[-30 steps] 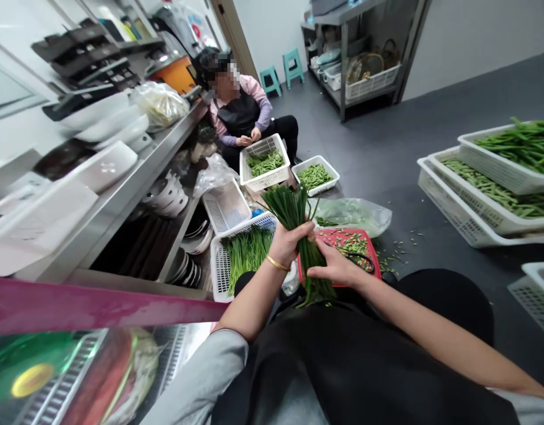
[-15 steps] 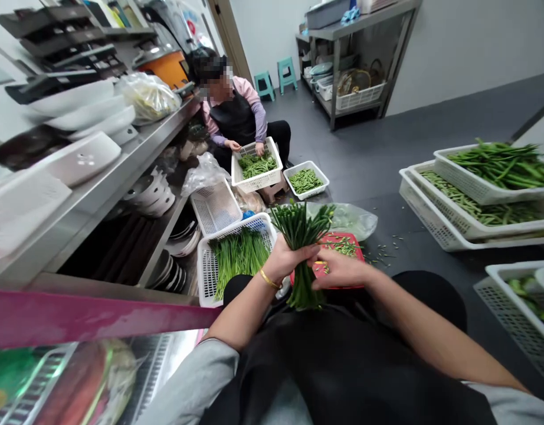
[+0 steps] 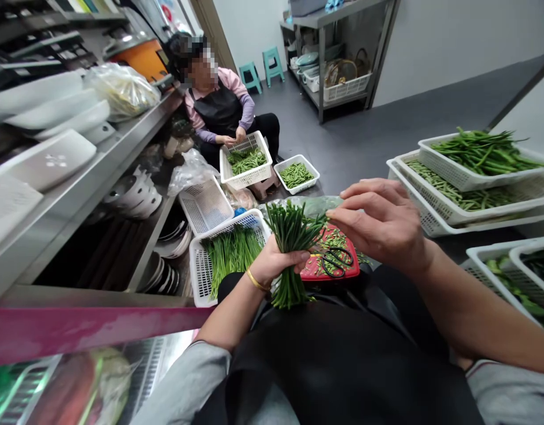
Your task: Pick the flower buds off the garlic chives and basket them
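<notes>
My left hand (image 3: 276,261) is wrapped round the middle of a bunch of green stalks (image 3: 294,227), held upright over my lap. To the right of the bunch, my right hand (image 3: 380,221) is raised with its fingers stretched out and nothing visible between them. Beneath it lies a red tray (image 3: 352,268) scattered with small green cuttings. Black-handled scissors (image 3: 338,261) rest on this tray, their blades partly hidden. A white basket (image 3: 201,277) of long green stalks stands just left of my left hand.
An empty-looking white basket (image 3: 205,206) sits beyond the stalks. A person (image 3: 219,109) sits ahead, hands over a basket of green pods (image 3: 248,160). Stacked vegetable baskets (image 3: 458,218) stand at the right. A steel shelf (image 3: 121,141) with dishes runs along the left.
My right hand has left the bunch and risen to the right, its fingers spread. The scissors now show on the red tray. The seated person's hands have come together.
</notes>
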Motion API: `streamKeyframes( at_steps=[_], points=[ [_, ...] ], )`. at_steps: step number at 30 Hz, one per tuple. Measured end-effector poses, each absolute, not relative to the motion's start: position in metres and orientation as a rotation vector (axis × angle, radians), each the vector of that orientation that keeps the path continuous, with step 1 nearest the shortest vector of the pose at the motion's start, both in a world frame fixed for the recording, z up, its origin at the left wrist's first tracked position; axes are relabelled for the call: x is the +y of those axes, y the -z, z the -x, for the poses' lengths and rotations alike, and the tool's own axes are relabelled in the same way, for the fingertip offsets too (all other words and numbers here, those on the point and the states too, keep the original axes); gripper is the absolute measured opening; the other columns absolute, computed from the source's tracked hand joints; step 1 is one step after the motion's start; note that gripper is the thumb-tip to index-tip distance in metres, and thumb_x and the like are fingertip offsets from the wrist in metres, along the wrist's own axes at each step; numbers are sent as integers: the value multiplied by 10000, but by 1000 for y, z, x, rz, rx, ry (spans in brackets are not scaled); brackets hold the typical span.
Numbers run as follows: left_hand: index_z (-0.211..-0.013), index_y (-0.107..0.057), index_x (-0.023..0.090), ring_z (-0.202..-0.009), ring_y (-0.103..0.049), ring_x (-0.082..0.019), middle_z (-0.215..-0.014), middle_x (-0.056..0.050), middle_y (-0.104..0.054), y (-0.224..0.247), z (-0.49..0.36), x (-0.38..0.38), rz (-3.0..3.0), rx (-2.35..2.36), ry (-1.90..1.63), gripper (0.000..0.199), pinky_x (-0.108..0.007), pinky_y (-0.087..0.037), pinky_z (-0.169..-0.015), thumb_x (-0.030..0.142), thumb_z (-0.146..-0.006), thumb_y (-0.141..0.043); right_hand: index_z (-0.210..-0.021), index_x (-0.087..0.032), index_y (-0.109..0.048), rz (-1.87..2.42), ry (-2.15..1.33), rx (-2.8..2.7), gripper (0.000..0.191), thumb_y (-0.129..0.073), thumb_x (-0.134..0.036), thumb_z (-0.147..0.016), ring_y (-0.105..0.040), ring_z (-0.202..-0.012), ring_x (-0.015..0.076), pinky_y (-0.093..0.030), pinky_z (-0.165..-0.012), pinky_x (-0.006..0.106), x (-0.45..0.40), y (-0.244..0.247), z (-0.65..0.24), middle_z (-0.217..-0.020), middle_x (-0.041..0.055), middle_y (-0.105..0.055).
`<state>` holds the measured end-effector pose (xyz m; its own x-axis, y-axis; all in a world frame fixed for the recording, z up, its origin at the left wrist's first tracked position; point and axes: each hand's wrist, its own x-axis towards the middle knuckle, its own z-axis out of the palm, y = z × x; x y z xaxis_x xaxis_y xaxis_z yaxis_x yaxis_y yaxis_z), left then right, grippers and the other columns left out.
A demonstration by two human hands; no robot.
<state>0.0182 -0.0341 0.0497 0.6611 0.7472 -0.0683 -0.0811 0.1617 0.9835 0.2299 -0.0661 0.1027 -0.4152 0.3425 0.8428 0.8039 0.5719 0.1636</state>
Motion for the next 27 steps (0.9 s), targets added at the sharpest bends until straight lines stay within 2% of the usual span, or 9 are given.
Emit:
streamKeyframes(
  at_steps=[4, 7, 11, 13, 17, 20, 23, 25, 27],
  points=[
    [-555, -555, 128, -378, -438, -70, -422, 16, -494, -54, -20, -34, -1329, 627, -633, 441, -223, -316, -407, 486, -667, -788, -711, -205, -637, 976, 900, -2074, 168, -557, -183, -857, -609, -794, 179, -453, -839, 340, -67, -98, -226, -701, 21, -656],
    [-471, -503, 139, -381, -429, -67, -404, 10, -472, -53, -23, -34, -1355, 655, -636, 500, -231, -312, -422, 502, -705, -754, -637, -185, -609, 1210, 811, -2148, 206, -529, -224, -823, -557, -688, 196, -424, -743, 369, -62, -86, -218, -632, 54, -613],
    [-481, -501, 147, -374, -412, -65, -401, 24, -461, -49, -26, -36, -1338, 711, -665, 491, -235, -305, -426, 506, -696, -758, -580, -178, -585, 1431, 147, -1992, 197, -533, -261, -751, -519, -587, 185, -402, -640, 366, -45, -67, -225, -571, 58, -584],
    [-482, -499, 149, -382, -412, -62, -407, 27, -463, -46, -26, -37, -1366, 762, -685, 489, -231, -306, -434, 504, -699, -755, -580, -189, -582, 1382, -154, -1815, 268, -475, -294, -802, -528, -554, 169, -430, -609, 345, -41, -65, -239, -544, 37, -570],
    [-485, -493, 151, -409, -409, -60, -426, 26, -475, -42, -24, -36, -1451, 871, -707, 500, -221, -326, -452, 530, -704, -736, -774, -198, -691, 1144, -536, -1639, 380, -428, -437, -912, -647, -670, 176, -512, -653, 328, -56, -78, -261, -699, 48, -684],
    [-502, -497, 155, -418, -416, -64, -434, 25, -485, -40, -26, -35, -1507, 898, -689, 497, -218, -350, -456, 549, -697, -728, -915, -197, -721, 1180, -281, -1836, 307, -637, -478, -824, -660, -768, 202, -517, -723, 346, -69, -87, -256, -844, 73, -720],
    [-510, -494, 156, -427, -429, -69, -448, 20, -492, -39, -27, -34, -1543, 873, -682, 486, -218, -374, -464, 536, -724, -708, -859, -186, -704, 1176, 66, -2004, 193, -593, -343, -875, -631, -740, 200, -494, -716, 355, -71, -87, -246, -809, 81, -702],
    [-513, -501, 156, -429, -437, -76, -451, 17, -494, -38, -26, -35, -1595, 843, -684, 467, -224, -391, -469, 506, -766, -680, -751, -188, -663, 1155, 79, -2016, 199, -546, -268, -891, -597, -683, 182, -473, -690, 345, -68, -85, -242, -727, 65, -667],
    [-570, -564, 147, -477, -504, -102, -507, -6, -558, -36, -24, -36, -1716, 801, -745, 398, -242, -443, -518, 454, -807, -652, -696, -193, -618, 1149, -123, -1896, 205, -569, -274, -877, -559, -640, 160, -458, -655, 323, -68, -82, -237, -675, 41, -621]
  ],
)
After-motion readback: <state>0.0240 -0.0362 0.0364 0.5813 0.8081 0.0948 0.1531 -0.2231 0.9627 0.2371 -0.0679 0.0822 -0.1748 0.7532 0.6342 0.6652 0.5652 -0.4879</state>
